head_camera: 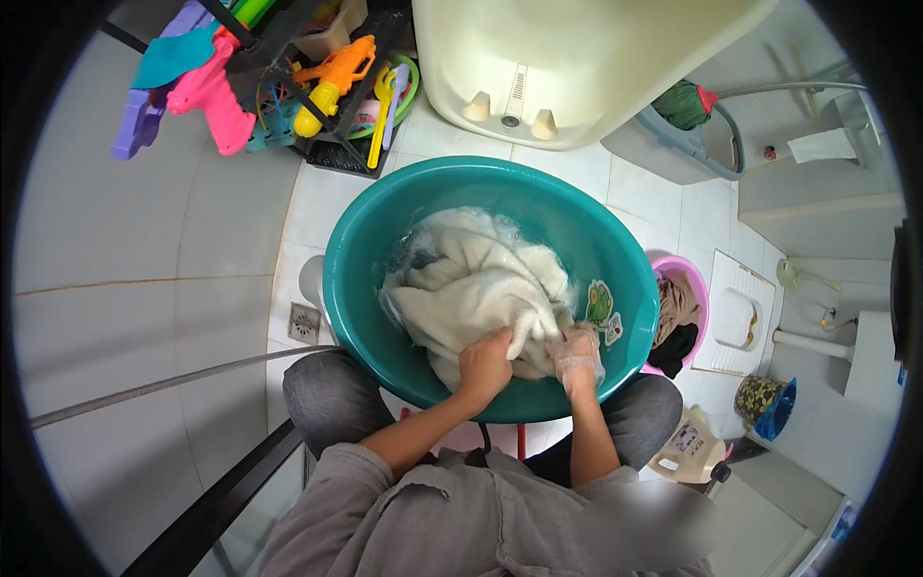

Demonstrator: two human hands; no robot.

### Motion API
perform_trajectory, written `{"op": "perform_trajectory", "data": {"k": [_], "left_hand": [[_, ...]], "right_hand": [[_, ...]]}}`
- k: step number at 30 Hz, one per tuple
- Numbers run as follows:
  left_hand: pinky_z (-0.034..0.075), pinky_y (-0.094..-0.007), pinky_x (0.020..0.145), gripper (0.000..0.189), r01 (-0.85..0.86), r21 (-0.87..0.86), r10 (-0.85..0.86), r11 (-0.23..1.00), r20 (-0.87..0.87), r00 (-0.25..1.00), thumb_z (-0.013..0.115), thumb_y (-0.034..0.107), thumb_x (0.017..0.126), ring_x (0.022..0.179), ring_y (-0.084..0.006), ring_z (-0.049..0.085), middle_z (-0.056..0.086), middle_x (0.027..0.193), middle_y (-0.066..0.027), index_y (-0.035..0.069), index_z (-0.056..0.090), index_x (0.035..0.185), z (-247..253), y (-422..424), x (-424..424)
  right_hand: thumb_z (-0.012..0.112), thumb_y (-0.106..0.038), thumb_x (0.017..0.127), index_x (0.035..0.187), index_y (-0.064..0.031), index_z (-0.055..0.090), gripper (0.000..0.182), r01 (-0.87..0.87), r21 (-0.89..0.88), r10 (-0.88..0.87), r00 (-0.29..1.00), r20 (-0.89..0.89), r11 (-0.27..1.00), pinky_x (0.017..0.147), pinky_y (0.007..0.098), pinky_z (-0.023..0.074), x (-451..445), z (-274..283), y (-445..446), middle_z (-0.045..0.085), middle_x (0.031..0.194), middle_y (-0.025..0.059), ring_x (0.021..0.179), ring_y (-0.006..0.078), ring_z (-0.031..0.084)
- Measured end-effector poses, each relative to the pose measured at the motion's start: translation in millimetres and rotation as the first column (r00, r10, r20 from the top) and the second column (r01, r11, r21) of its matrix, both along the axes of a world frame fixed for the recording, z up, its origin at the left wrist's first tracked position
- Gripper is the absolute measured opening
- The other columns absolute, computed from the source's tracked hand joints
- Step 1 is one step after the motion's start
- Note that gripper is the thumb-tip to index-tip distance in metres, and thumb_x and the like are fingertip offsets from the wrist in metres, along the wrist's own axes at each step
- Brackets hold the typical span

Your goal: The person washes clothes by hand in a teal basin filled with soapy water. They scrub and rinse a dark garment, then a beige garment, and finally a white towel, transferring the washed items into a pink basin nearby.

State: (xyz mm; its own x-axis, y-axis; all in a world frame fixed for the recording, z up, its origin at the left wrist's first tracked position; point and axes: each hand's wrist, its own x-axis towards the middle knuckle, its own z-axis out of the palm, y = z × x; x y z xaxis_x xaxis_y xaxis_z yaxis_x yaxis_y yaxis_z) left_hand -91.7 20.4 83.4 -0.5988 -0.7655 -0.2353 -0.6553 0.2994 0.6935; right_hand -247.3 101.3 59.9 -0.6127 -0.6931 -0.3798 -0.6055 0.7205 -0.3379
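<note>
A large teal plastic basin (360,209) stands before me between my knees. In it a cream-white fleecy cloth (461,303) lies bunched in sudsy water, wet and folded over itself. My left hand (487,364) is closed around a fold at the cloth's near edge. To the right, my right hand (577,357), wet and covered with suds, grips another part of the cloth near the basin's right side. Its fingertips are partly hidden by foam and cloth. Two cartoon stickers (600,306) are on the basin's inner wall.
Beyond the basin stands a cream tub (562,79); a shelf with toy water guns (335,79) is at upper left. On the right are a grey mop bucket (649,151), a pink basin of clothes (703,288), a squat toilet (732,317) and a large plastic jug (685,451).
</note>
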Motion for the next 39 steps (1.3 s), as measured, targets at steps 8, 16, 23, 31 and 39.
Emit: {"op": "perform_trajectory", "data": {"k": [8, 16, 23, 31, 39], "left_hand": [[0.034, -0.0551, 0.081, 0.033, 0.078, -0.396, -0.075, 0.915, 0.024, 0.997, 0.059, 0.024, 0.071, 0.106, -0.0343, 0.046, 0.052, 0.108, -0.0135, 0.01, 0.059, 0.101, -46, -43, -19], [0.029, -0.0525, 0.081, 0.046, 0.135, -0.443, 0.028, 0.886, 0.342, 0.939, 0.058, 0.034, 0.073, 0.109, -0.0328, 0.04, 0.049, 0.112, -0.0112, 0.014, 0.05, 0.114, -148, -55, -12], [0.035, -0.0576, 0.08, 0.041, 0.195, -0.067, -0.141, 0.979, 0.472, 0.87, 0.058, 0.033, 0.074, 0.092, -0.0325, 0.053, 0.056, 0.101, -0.0114, 0.015, 0.051, 0.11, -165, -93, -40], [0.04, -0.0377, 0.091, 0.052, -0.127, -0.323, 0.204, 0.938, 0.217, 0.955, 0.058, 0.046, 0.077, 0.109, -0.0303, 0.051, 0.057, 0.111, -0.0146, 0.01, 0.058, 0.114, -115, -181, -45], [0.037, -0.0371, 0.095, 0.066, -0.339, 0.537, 0.225, 0.773, 0.268, 0.937, 0.062, 0.048, 0.074, 0.116, -0.0313, 0.046, 0.053, 0.121, -0.0218, -0.001, 0.055, 0.117, -240, -224, -57]], "right_hand": [[0.062, -0.044, 0.075, 0.135, -0.008, 0.035, 0.075, 0.046, 0.05, -0.051, 0.993, 0.111, 0.998, 0.099, 0.0446, 0.033, 10, -40, -75, 0.043, 0.129, 0.0215, 0.121, 0.0368, 0.039], [0.055, -0.043, 0.078, 0.13, -0.0078, 0.043, 0.064, -0.102, 0.301, 0.099, 0.995, 0.023, 0.948, 0.095, 0.0428, 0.0368, 30, -117, -79, 0.043, 0.131, 0.0167, 0.113, 0.0343, 0.045], [0.052, -0.031, 0.082, 0.124, -0.0059, 0.046, 0.05, -0.076, 0.318, 0.007, 0.978, 0.211, 0.945, 0.096, 0.0411, 0.037, 10, -229, -74, 0.044, 0.13, 0.0193, 0.118, 0.0302, 0.044], [0.051, -0.033, 0.083, 0.125, -0.0123, 0.049, 0.047, -0.112, 0.172, 0.059, 0.956, 0.288, 0.979, 0.1, 0.044, 0.0316, -44, -105, -137, 0.046, 0.131, 0.0137, 0.121, 0.0313, 0.043], [0.063, -0.056, 0.07, 0.133, -0.0025, 0.039, 0.086, -0.072, 0.16, -0.004, 0.903, 0.43, 0.985, 0.103, 0.0371, 0.0306, -79, -123, -178, 0.041, 0.135, 0.021, 0.126, 0.0338, 0.036]]}}
